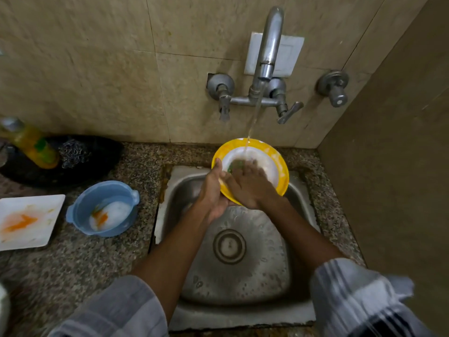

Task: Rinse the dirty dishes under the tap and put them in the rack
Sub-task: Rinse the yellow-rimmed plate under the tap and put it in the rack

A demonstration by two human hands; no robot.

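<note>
A yellow-rimmed plate with a white centre is held tilted over the steel sink, under water running from the tap. My left hand grips the plate's left rim from below. My right hand lies flat on the plate's face, blurred, its fingers over a green smear. On the counter to the left sit a blue bowl with orange residue and suds, and a white square plate smeared orange. No rack is in view.
A yellow soap bottle and a steel scrubber rest on a black dish at the back left. Tap handles stick out from the tiled wall. A side wall closes the right. The counter is speckled granite.
</note>
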